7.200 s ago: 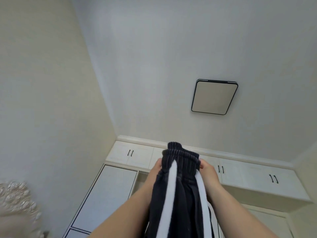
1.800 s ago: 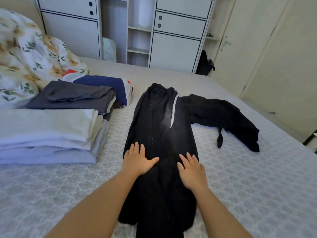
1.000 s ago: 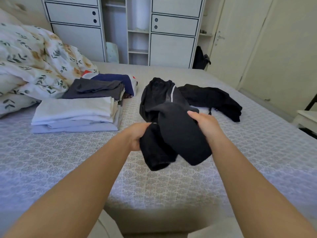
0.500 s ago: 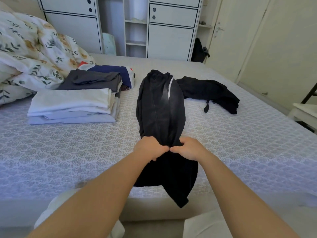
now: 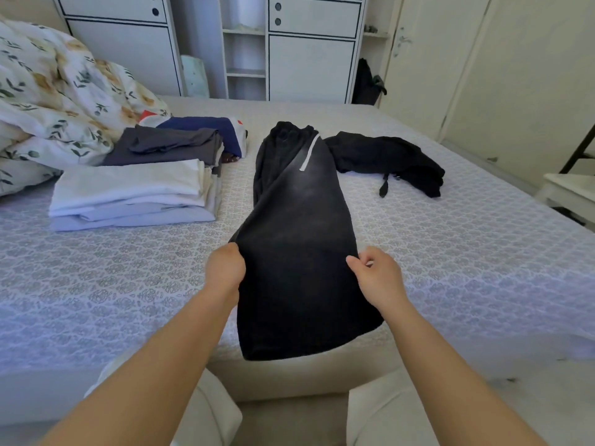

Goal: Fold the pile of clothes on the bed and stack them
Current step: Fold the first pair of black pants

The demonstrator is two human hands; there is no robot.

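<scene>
Both hands pinch the side edges of the black track pants [image 5: 297,239] midway down the legs: the left hand [image 5: 225,272] curled on the left edge, the right hand [image 5: 376,275] nipping the right. This spreads the cloth flat, likely for folding. Forearms reach forward, roughly parallel. The pants lie lengthwise on the bed [image 5: 467,252], hems overhanging its near edge, beside the folded stack [image 5: 135,191].

Both hands [image 5: 225,268] pinch black trousers [image 5: 299,239] on bed [image 5: 450,252].

Two bare forearms reach in from the lower edge, with no sleeves, watch or jewellery showing on the left hand [image 5: 225,268] or the right hand [image 5: 378,278]. Below them, both legs wear loose cream-white fabric trousers [image 5: 386,416] at the knees.
</scene>
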